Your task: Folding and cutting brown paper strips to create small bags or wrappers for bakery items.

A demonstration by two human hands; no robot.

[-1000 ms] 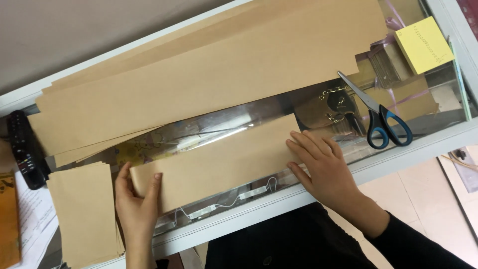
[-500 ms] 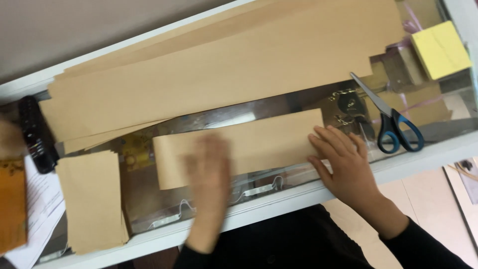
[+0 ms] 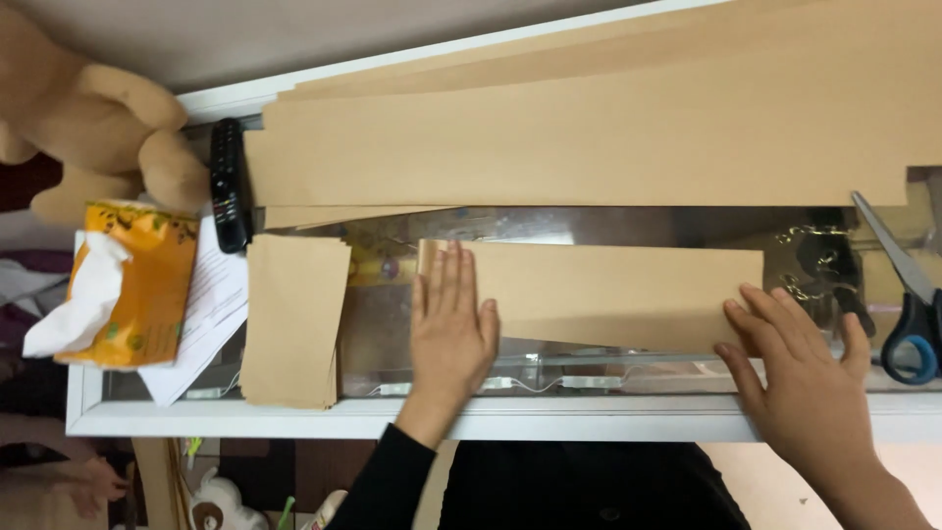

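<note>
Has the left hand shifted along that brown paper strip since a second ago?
Yes. The left hand left the strip's left end, where it gripped the edge, and now lies flat further right, toward the scissors.

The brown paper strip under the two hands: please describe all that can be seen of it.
The brown paper strip is a long rectangle of plain kraft-like paper, lying flat and nearly level on the glass tabletop, just below larger sheets of the same paper. The left hand presses flat on its left end; the right hand rests its fingers on the lower right corner.
</note>
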